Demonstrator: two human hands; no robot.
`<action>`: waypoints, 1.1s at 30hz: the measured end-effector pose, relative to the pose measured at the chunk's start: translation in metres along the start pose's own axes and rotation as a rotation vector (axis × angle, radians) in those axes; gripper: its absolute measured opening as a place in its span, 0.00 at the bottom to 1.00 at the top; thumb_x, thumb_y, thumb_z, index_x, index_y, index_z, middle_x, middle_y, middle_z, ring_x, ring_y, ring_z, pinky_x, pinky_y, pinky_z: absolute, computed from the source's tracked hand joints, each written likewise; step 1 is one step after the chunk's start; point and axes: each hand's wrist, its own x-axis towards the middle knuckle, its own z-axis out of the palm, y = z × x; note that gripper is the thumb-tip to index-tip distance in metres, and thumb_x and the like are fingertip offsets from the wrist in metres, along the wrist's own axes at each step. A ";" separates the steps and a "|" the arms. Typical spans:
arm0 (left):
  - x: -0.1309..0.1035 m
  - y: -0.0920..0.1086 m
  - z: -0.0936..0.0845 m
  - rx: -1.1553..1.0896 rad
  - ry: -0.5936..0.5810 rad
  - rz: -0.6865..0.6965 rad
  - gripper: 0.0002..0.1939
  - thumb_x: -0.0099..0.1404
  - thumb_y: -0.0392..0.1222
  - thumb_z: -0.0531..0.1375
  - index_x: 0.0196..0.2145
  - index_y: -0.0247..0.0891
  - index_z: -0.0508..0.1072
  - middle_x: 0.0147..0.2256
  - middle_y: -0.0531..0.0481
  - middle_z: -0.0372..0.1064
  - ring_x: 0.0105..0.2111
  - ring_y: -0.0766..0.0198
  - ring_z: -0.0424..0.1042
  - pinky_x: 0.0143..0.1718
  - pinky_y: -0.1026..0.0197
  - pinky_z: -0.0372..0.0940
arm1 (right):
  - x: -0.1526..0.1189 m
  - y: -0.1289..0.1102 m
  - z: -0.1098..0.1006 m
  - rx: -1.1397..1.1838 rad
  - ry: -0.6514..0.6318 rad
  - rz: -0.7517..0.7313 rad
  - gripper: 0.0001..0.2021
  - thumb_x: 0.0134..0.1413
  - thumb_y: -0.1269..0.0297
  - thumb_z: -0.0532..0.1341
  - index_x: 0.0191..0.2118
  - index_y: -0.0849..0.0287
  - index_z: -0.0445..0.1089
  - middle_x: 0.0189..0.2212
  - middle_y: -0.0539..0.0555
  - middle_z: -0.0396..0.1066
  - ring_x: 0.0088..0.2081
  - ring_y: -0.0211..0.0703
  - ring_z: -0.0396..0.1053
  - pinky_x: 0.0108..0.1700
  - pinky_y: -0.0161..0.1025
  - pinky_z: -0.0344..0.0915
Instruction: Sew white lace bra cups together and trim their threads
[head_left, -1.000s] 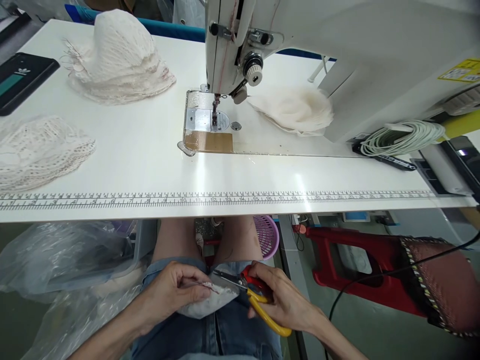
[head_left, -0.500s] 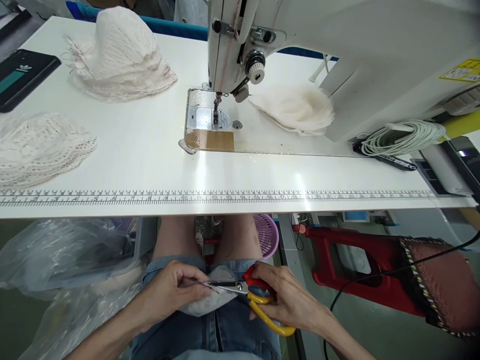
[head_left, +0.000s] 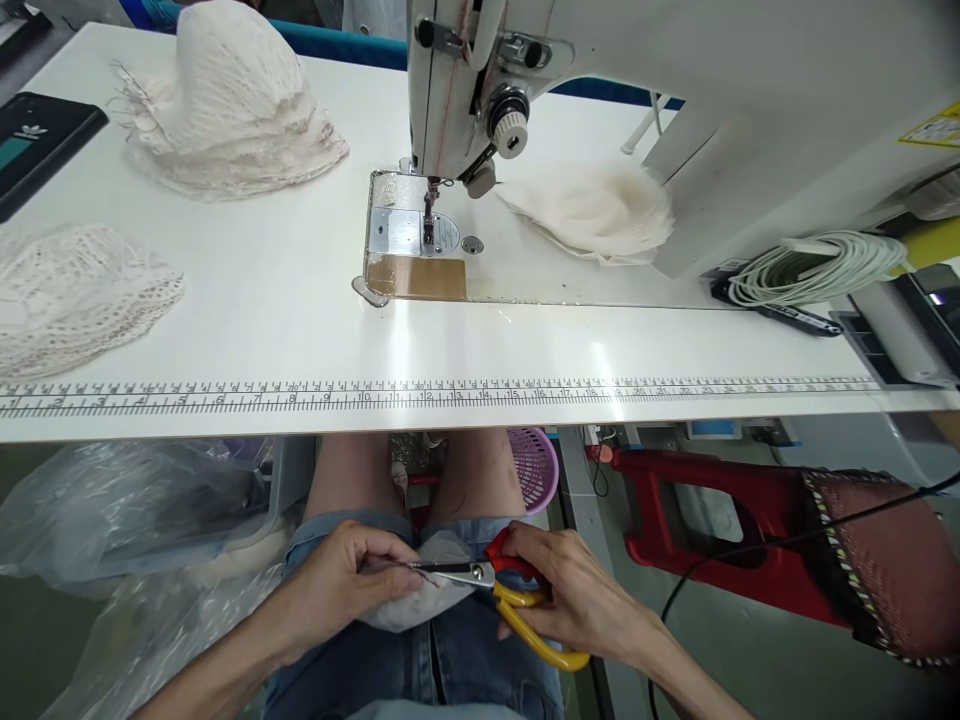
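My left hand (head_left: pixel 341 585) pinches a small white fabric piece (head_left: pixel 420 605) over my lap, below the table's front edge. My right hand (head_left: pixel 574 600) grips scissors (head_left: pixel 510 600) with one red and one yellow handle. The blades lie closed and point left, with their tips at a dark red thread end on the fabric, right at my left fingertips.
A white sewing machine (head_left: pixel 600 90) stands on the white table (head_left: pixel 300 330) with a printed ruler along its front. Stacks of white lace pieces (head_left: pixel 225 110) (head_left: pixel 67 300) lie left, thin white pieces (head_left: pixel 592 210) behind the needle. Coiled cable (head_left: pixel 817 265) right; plastic bags (head_left: pixel 135 520) lower left.
The scissor blades, open and angled a second ago, have closed level across the fabric at the thread. My head has shifted slightly; my hands have stayed over my lap.
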 end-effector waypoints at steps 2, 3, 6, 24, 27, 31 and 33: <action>0.000 0.000 0.000 -0.018 0.006 -0.001 0.19 0.52 0.54 0.64 0.31 0.34 0.80 0.23 0.51 0.70 0.23 0.67 0.60 0.24 0.68 0.51 | 0.000 0.001 0.001 0.009 -0.012 -0.003 0.22 0.47 0.44 0.63 0.35 0.60 0.63 0.26 0.50 0.65 0.23 0.35 0.59 0.24 0.32 0.49; 0.000 0.000 0.001 -0.027 0.008 -0.001 0.18 0.52 0.54 0.64 0.31 0.34 0.80 0.23 0.51 0.69 0.23 0.67 0.59 0.24 0.68 0.51 | 0.000 0.002 0.002 0.015 -0.016 -0.007 0.22 0.47 0.44 0.62 0.35 0.60 0.63 0.26 0.50 0.65 0.23 0.35 0.59 0.24 0.32 0.49; 0.001 0.001 0.001 -0.046 0.005 0.003 0.19 0.52 0.54 0.65 0.31 0.33 0.80 0.22 0.52 0.67 0.23 0.68 0.57 0.23 0.68 0.48 | -0.001 0.004 0.004 0.052 -0.025 -0.013 0.22 0.49 0.44 0.61 0.35 0.60 0.63 0.26 0.50 0.64 0.24 0.34 0.58 0.24 0.32 0.49; -0.004 0.002 -0.002 -0.228 0.057 -0.068 0.24 0.48 0.54 0.68 0.39 0.36 0.78 0.30 0.49 0.75 0.29 0.66 0.65 0.29 0.68 0.57 | -0.006 -0.002 -0.013 -0.162 0.320 -0.121 0.11 0.54 0.58 0.61 0.35 0.59 0.62 0.24 0.48 0.64 0.20 0.33 0.58 0.20 0.30 0.52; -0.006 0.002 -0.004 -0.222 0.042 -0.022 0.21 0.48 0.54 0.68 0.33 0.34 0.80 0.25 0.51 0.73 0.25 0.68 0.62 0.26 0.69 0.55 | -0.017 -0.008 -0.058 -0.360 0.470 -0.198 0.10 0.55 0.58 0.60 0.35 0.59 0.62 0.24 0.49 0.64 0.18 0.31 0.57 0.18 0.30 0.51; -0.006 0.003 -0.005 -0.209 0.059 0.023 0.20 0.47 0.54 0.68 0.29 0.33 0.79 0.23 0.52 0.71 0.24 0.69 0.60 0.25 0.68 0.52 | -0.028 -0.006 -0.132 -0.471 0.538 -0.002 0.14 0.57 0.51 0.57 0.38 0.58 0.63 0.26 0.52 0.65 0.22 0.37 0.61 0.22 0.33 0.58; -0.005 0.003 -0.005 -0.202 0.065 0.039 0.20 0.47 0.54 0.68 0.30 0.33 0.79 0.22 0.52 0.70 0.24 0.69 0.59 0.24 0.68 0.50 | -0.027 0.006 -0.164 -0.558 0.539 0.040 0.18 0.56 0.46 0.54 0.37 0.57 0.64 0.26 0.53 0.65 0.24 0.39 0.62 0.23 0.35 0.59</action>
